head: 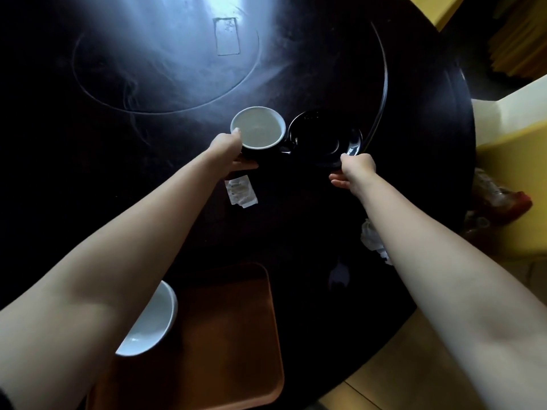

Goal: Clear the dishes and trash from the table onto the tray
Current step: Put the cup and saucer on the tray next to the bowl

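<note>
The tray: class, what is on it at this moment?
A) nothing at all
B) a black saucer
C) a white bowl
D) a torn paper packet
C: a white bowl sits at the left edge of the tray, partly hidden by the left forearm; the saucer and the packet are on the table beyond it.

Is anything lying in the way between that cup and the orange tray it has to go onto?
A small torn white wrapper lies flat on the dark table between the cup and the tray. It is low, so a lifted cup should pass over it. A white bowl fills the tray's left side.
</note>
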`<action>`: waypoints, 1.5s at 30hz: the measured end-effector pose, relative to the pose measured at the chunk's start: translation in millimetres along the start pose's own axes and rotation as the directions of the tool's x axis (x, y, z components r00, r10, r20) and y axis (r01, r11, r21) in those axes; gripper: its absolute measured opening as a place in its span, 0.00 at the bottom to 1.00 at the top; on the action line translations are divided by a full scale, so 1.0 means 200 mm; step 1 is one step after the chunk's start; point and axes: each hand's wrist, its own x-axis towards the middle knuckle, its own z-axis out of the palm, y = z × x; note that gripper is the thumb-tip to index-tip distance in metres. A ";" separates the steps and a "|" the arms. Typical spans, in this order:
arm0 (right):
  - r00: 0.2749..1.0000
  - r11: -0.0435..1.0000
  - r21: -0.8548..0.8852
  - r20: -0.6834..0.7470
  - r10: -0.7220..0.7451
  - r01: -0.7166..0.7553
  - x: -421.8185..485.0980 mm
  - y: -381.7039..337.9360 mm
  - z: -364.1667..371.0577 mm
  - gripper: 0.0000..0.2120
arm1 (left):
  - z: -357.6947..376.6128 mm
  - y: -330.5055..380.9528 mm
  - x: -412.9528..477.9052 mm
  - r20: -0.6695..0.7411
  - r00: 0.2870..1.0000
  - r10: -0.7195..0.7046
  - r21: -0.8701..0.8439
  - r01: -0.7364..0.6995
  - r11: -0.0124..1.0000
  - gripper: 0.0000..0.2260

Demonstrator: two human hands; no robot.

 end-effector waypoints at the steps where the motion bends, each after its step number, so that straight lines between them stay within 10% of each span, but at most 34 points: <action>1: 1.000 1.000 0.015 0.001 0.007 -0.007 0.01 -0.01 0.00 0.17 | 0.01 0.00 0.01 -0.010 1.000 0.001 -0.012 -0.001 1.000 0.20; 18: 1.000 0.992 0.120 -0.011 -0.029 0.030 -0.05 0.08 0.00 0.09 | -0.02 -0.11 -0.11 -0.137 0.990 0.044 -0.062 -0.052 0.997 0.17; 34: 0.914 0.931 -0.065 0.222 -0.339 0.360 -0.63 0.57 0.07 0.05 | -0.52 -0.41 -0.60 -0.273 0.960 0.066 -0.174 -0.117 0.978 0.16; 45: 0.889 0.945 -0.228 0.444 -0.114 0.235 -1.00 1.00 0.04 0.02 | -0.72 -0.63 -0.69 -0.291 0.956 0.032 -0.113 -0.068 0.991 0.14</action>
